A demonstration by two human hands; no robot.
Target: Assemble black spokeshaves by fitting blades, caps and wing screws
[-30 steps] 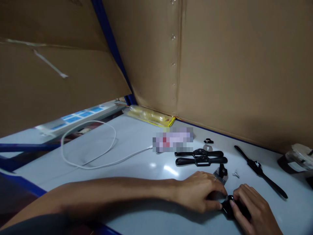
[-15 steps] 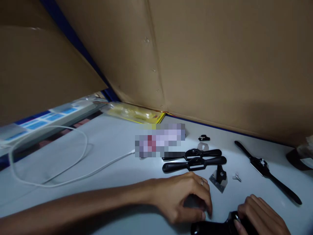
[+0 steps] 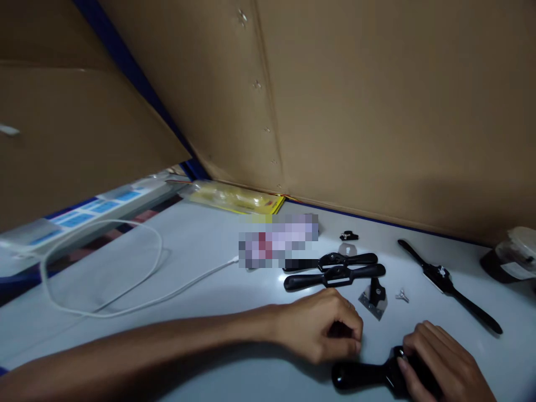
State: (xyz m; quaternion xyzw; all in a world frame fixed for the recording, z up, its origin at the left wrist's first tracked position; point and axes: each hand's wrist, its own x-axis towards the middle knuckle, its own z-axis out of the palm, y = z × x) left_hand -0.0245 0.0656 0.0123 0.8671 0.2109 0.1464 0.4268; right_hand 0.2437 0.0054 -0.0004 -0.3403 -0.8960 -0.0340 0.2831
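My right hand [image 3: 446,363] grips a black spokeshave [image 3: 360,375] at the bottom of the view, thumb and fingers around its middle; one handle points left. Just above that handle, my left hand [image 3: 320,326] is closed, fingers curled against the thumb; anything pinched between them is hidden. Beyond the hands lie two black spokeshave bodies [image 3: 335,277], side by side. A blade with a black cap on it [image 3: 372,301] and small silver thumbscrews [image 3: 402,296] rest to their right. Another spokeshave [image 3: 444,282], with its blade fitted, lies slanted farther right.
Behind the bodies are a small black cap [image 3: 349,236] and a loose blade [image 3: 347,249]. A blurred-out object [image 3: 278,241] with a white cable [image 3: 201,277] is left of them. Yellow packaging [image 3: 234,198] lies by the cardboard wall [image 3: 377,111]; a jar [image 3: 517,254] stands right.
My left hand's fingers have drawn in against the thumb. My right hand still holds the spokeshave, which shows more fully as the camera view has shifted.
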